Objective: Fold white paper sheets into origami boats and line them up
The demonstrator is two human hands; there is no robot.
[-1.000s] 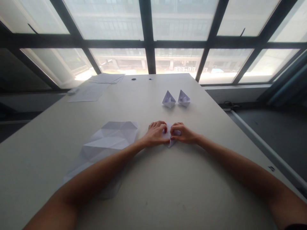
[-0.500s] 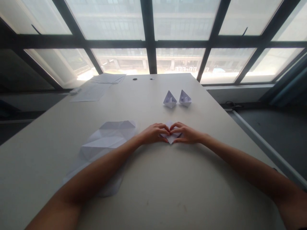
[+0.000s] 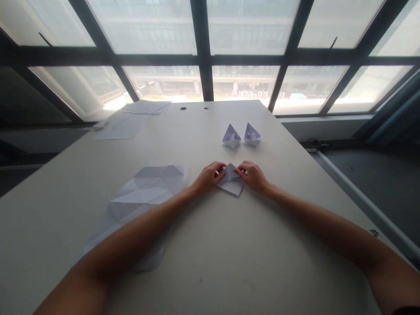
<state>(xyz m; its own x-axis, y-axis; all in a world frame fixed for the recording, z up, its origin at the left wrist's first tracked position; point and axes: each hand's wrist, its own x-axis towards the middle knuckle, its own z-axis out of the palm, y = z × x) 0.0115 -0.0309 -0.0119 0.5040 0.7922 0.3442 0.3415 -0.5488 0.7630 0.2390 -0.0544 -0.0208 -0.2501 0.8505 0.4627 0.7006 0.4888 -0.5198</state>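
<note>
A small folded piece of white paper (image 3: 231, 186) lies on the table between my hands, with a triangular point at its far side. My left hand (image 3: 210, 176) pinches its left edge between thumb and fingers. On the opposite side my right hand (image 3: 252, 175) grips the upper right edge the same way. Beyond them stand two finished-looking paper boats, a left one (image 3: 231, 136) and a right one (image 3: 252, 134), side by side. Under and beside my left forearm lies a large creased sheet of paper (image 3: 141, 192), partly covered by the arm.
Loose flat paper sheets (image 3: 118, 127) lie at the far left of the white table (image 3: 203, 245). Two small dark holes sit near its far edge. Past the table are dark-framed windows (image 3: 205, 59), and a pale rail (image 3: 351, 183) runs along the floor at right.
My hands have moved apart, and more of the folded paper shows. Its near side now looks like a flat edge rather than a point. The boats stay where they were.
</note>
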